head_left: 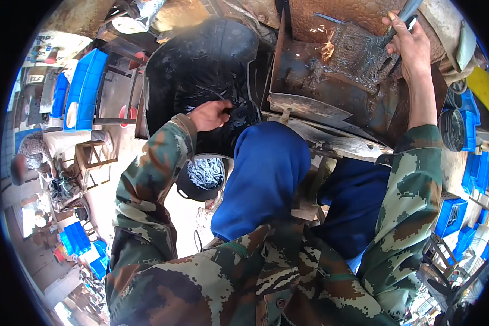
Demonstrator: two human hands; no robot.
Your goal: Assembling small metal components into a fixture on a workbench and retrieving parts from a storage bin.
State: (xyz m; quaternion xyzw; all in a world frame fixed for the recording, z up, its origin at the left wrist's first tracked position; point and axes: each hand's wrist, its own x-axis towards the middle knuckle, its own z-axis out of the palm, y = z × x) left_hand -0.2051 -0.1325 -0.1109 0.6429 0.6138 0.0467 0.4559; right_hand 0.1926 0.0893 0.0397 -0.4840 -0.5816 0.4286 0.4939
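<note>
My left hand (211, 115) reaches into a black bin (212, 41) on the left, over dark thin strips (212, 89) lying in it. Its fingers are curled closed; what they hold, if anything, I cannot make out. At the upper right my right hand (410, 48) is closed around a grey-blue, tube-like handle (411, 7), whose far end leaves the picture. Below that hand is an open rusty metal tray (296, 100). A wet, mud-coated block (358, 54) sits in the tray, with a bright orange glint at its left side.
A dark bucket (190, 187) of small shiny metal pieces stands by my left knee. Blue crates (85, 89) are stacked at the left, and more blue crates (450, 217) stand at the right. Another person (35, 152) sits bent forward at the far left, near a wooden stool (92, 163).
</note>
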